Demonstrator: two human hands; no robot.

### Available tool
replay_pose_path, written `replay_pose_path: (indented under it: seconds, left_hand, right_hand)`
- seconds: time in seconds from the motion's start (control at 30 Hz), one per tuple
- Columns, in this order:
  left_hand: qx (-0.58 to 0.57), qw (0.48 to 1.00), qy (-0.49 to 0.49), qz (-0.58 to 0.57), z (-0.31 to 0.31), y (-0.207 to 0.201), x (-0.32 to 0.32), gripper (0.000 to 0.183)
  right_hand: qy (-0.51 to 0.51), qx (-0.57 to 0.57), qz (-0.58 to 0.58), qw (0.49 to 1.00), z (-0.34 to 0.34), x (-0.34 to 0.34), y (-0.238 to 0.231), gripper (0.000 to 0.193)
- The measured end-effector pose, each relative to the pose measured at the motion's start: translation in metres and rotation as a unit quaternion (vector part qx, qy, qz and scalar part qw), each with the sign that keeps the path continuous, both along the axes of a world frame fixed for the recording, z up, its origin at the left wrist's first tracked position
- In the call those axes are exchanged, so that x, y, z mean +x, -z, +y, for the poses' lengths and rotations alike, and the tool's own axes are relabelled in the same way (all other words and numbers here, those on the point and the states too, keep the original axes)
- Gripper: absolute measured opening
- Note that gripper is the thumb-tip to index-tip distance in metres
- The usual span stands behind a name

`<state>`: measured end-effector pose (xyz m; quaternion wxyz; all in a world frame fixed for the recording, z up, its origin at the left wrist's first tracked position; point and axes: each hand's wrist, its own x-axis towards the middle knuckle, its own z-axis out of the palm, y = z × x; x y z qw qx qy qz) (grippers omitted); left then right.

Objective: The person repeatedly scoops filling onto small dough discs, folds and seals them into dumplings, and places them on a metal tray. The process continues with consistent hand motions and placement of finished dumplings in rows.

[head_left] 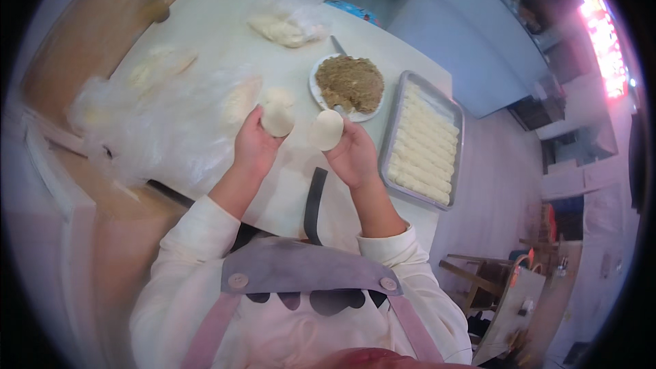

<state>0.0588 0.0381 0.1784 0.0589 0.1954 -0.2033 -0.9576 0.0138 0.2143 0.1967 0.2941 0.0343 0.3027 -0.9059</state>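
Over the near part of the table my left hand (258, 143) is closed on a round, pale dough wrapper (278, 113), gripping it by its lower left edge. A second dough wrapper (327, 130), flat and round, is pinched in my right hand (357, 156), with the thumb side against its right edge. The two wrappers are apart, side by side. Just beyond my right hand stands a white plate (315, 88) heaped with brown minced filling (350, 82). A utensil handle sticks out at its far side, and a greyish piece shows at its near edge.
Right of the plate, a metal tray (391, 138) holds rows of pale filled dough pieces (424, 145). Clear plastic sheeting (171, 133) covers dough on the left. A plastic bag of dough (290, 14) lies at the far side. A dark strip (315, 205) lies at the near edge.
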Motion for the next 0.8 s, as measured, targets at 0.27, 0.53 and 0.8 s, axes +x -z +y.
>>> replay_pose_path:
  seconds: [0.27, 0.53, 0.8]
  left_hand:
    - [-0.05, 0.993, 0.087, 0.056, 0.003, 0.039, -0.029, 0.033]
    - [-0.022, 0.981, 0.173, -0.088, 0.032, 0.09, -0.065, 0.035]
    - [0.038, 0.972, 0.162, -0.164, 0.06, 0.121, -0.115, 0.039]
  right_hand:
    - [0.1, 0.75, 0.558, 0.342, 0.057, -0.04, 0.082, 0.04]
    - [-0.123, 0.817, 0.356, 0.438, 0.056, -0.048, 0.077, 0.042]
    - [-0.077, 0.806, 0.338, 0.48, 0.075, -0.04, 0.057, 0.035]
